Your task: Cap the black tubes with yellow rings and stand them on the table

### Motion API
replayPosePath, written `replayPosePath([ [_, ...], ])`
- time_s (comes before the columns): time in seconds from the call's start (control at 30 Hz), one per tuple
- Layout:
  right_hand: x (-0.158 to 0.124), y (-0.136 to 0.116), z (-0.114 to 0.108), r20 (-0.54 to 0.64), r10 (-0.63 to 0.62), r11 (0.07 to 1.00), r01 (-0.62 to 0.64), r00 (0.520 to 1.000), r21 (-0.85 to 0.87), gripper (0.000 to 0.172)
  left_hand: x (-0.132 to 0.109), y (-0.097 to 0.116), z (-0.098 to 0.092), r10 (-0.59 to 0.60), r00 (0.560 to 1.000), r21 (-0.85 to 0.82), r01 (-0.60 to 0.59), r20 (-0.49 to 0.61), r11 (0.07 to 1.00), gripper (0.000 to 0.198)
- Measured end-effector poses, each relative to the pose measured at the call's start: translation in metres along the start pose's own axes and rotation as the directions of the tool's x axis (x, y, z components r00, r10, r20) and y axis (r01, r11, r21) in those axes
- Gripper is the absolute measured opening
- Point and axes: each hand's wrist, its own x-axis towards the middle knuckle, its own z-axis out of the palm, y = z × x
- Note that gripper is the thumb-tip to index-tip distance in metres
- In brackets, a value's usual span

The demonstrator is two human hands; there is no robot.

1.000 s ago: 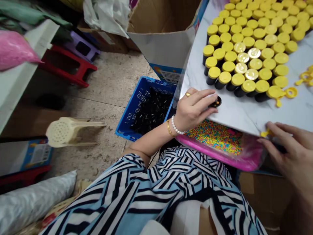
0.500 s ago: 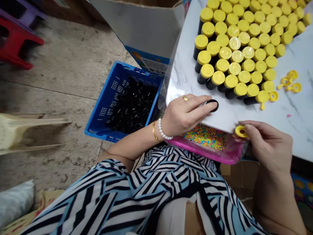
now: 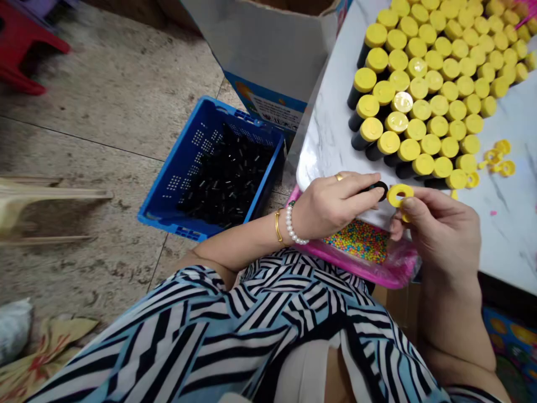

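My left hand (image 3: 335, 204) is closed around a black tube (image 3: 382, 190), whose round open end points to the right. Between the thumb and fingers of my right hand (image 3: 444, 224) is a yellow ring-shaped cap (image 3: 400, 195) with a small tab. The cap is close beside the tube's mouth, a narrow gap apart. Behind both hands, many black tubes with yellow caps (image 3: 416, 129) stand upright in rows on the white marbled table (image 3: 323, 134). Under my hands sits a pink tray (image 3: 377, 275) of small multicoloured beads or candies (image 3: 361, 242).
A blue crate (image 3: 168, 162) full of loose black tubes (image 3: 226, 179) stands on the floor at left, next to a large carton (image 3: 268, 61). Several loose yellow caps (image 3: 499, 157) lie on the table at right. A red stool (image 3: 29, 50) is at far left.
My right hand has moved left and up, bringing the yellow cap from the table's edge close to the tube's mouth. My left hand still holds the tube. The camera view has shifted slightly.
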Motion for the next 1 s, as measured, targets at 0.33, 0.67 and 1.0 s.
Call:
replayPosePath([
  [0.33, 0.020, -0.017, 0.012, 0.081, -0.003, 0.999, 0.007, 0.997, -0.045, 0.028, 0.002, 0.004, -0.003, -0.066, 0.998, -0.061, 0.066, 0.000, 0.996, 0.028],
  [0.67, 0.011, -0.007, 0.014, 0.052, -0.040, 0.998, 0.037, 0.998, 0.052, 0.032, 0.011, 0.005, -0.012, 0.001, 0.991, 0.035, -0.006, 0.132, 0.999, 0.026],
  [1.0, 0.008, -0.002, 0.026, -0.081, -0.176, 0.983, 0.171, 0.981, -0.062, 0.028, -0.003, 0.007, -0.014, -0.092, 0.980, -0.049, 0.102, 0.174, 0.994, 0.029],
])
